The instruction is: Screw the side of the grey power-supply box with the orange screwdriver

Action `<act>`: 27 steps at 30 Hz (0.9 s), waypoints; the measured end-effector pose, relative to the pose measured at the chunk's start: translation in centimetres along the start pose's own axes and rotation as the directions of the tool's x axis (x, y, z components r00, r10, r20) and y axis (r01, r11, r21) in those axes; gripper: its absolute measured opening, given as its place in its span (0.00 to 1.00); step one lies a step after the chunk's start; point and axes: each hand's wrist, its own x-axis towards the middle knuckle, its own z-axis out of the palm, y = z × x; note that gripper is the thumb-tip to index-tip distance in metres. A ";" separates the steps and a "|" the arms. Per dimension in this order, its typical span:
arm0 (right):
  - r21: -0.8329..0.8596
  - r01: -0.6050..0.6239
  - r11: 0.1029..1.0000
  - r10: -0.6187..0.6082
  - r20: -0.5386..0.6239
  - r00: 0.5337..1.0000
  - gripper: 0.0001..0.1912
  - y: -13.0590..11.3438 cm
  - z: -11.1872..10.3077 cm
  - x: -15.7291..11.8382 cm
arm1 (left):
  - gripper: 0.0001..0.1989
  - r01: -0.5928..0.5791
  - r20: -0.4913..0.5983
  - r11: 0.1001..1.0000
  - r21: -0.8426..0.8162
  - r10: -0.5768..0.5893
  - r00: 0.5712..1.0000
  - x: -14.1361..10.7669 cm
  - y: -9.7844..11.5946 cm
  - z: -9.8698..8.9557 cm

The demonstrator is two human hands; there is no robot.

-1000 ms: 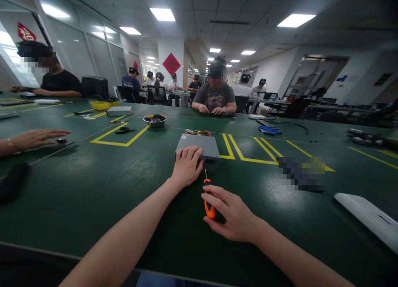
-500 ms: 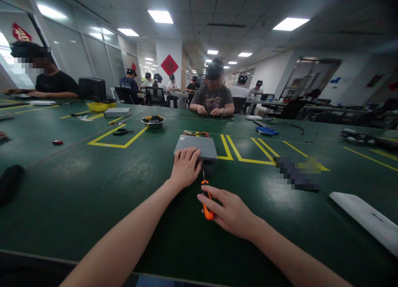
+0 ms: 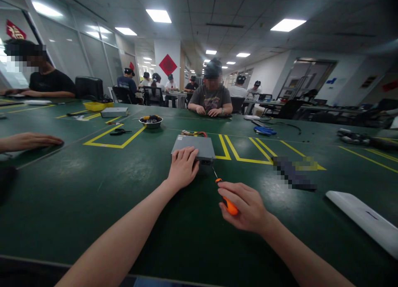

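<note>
Bowl [image 3: 151,125] w/ yel tool [image 3: 152,117], LH [image 3: 183,167] on PSU [image 3: 201,145], RH [image 3: 247,206] w/ scrwdrvr [image 3: 230,206]

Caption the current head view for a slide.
Left hand on a gray box, right hand holding an orange-handled screwdriver at a green table.

Head view, single: worn on the person's head, above the near edge of the table [image 3: 77,220], facing forward and down. Near range: left hand [image 3: 183,165] and right hand [image 3: 244,204], low centre, forearms entering from below. Far range: co-worker [image 3: 211,98] opposite, room behind. Upper limit: ceiling [image 3: 217,5]. Lower limit: table edge.
</note>
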 end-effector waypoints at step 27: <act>-0.022 -0.022 1.000 0.022 -0.015 1.000 0.16 0.4 0.4 -0.4 | 0.19 0.003 0.037 1.000 0.028 -0.004 0.999 0.0 0.1 -0.2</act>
